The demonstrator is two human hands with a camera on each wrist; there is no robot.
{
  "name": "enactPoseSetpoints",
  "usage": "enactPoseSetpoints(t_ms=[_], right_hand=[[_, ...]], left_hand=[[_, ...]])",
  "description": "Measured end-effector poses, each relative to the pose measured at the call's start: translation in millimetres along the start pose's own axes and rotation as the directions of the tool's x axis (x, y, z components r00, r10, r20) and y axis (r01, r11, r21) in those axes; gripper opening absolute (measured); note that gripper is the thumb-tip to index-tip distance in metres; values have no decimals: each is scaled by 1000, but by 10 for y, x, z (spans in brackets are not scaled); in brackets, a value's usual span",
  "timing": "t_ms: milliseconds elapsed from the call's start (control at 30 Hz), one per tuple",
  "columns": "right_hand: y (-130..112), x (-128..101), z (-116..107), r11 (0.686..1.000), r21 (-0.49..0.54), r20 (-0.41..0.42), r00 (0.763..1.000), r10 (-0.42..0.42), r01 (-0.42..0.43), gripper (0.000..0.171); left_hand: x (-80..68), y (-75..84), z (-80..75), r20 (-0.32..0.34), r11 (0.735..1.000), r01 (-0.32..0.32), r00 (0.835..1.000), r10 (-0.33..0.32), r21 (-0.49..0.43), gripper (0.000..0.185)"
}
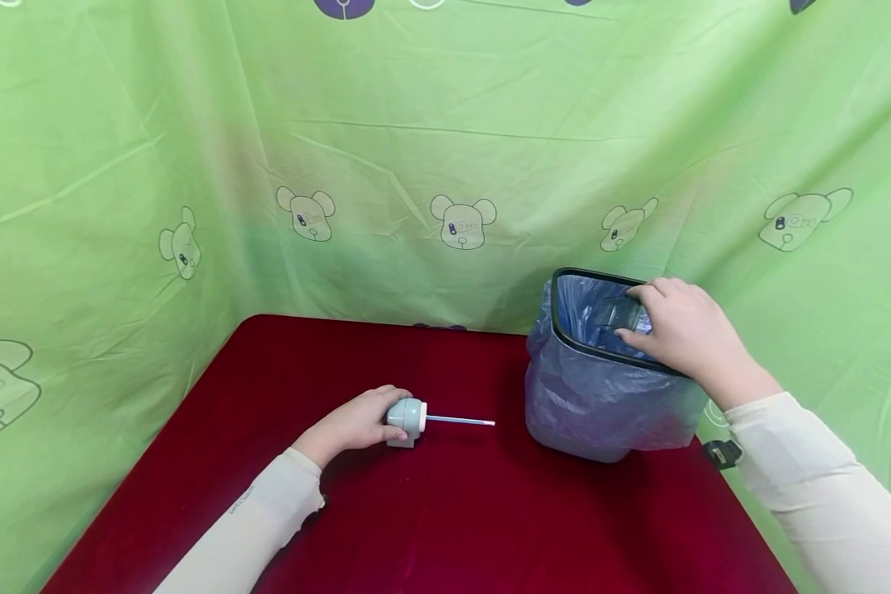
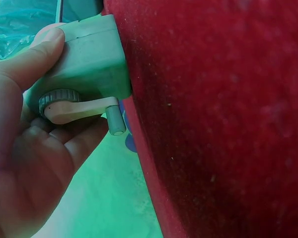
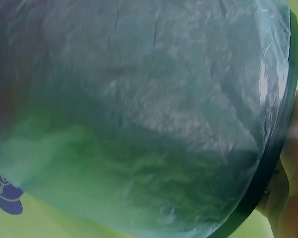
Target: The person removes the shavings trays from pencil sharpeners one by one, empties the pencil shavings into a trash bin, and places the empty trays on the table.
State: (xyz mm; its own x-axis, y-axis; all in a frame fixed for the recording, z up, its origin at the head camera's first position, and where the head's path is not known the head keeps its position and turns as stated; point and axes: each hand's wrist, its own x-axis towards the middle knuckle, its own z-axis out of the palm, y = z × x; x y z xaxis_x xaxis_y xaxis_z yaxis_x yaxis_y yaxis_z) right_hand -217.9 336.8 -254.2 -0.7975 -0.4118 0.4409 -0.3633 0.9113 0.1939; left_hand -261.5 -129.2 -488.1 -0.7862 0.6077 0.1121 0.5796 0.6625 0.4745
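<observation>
Table: hand-crank device lies left of centre, its thin rod pointing right toward the bin. Bin stands at the right rear, a bag lining it and folded over its rim. Left hand lies left of the device, touching it; right hand rests on the bin's right rim; cloth backdrop behind.
</observation>
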Motion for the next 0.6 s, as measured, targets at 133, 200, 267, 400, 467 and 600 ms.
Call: enactPoseSetpoints(t_ms=[133, 200, 267, 400, 467, 600], right_hand=[[-37, -4, -5, 997, 28, 25, 997, 73, -74, 62], [-50, -8, -3, 994, 43, 37, 994, 102, -103, 62], [-59, -12, -2, 990, 58, 47, 991, 123, -126, 62], [-65, -22, 8, 982, 89, 67, 984, 164, -169, 63], [-68, -26, 12, 975, 107, 77, 979, 188, -195, 65], [-78, -35, 15, 963, 134, 90, 970, 225, -236, 67]], left_hand=[[5, 3, -3, -3, 1000, -4, 1000, 4, 4, 63], [3, 4, -5, -4, 1000, -7, 1000, 7, 5, 63], [-3, 7, -8, -7, 1000, -12, 1000, 12, 0, 62], [-16, 17, -14, -8, 1000, -12, 1000, 12, 0, 62], [-20, 28, -20, -7, 1000, -9, 1000, 9, -3, 62], [-24, 50, -33, -4, 1000, -2, 1000, 2, -5, 62]])
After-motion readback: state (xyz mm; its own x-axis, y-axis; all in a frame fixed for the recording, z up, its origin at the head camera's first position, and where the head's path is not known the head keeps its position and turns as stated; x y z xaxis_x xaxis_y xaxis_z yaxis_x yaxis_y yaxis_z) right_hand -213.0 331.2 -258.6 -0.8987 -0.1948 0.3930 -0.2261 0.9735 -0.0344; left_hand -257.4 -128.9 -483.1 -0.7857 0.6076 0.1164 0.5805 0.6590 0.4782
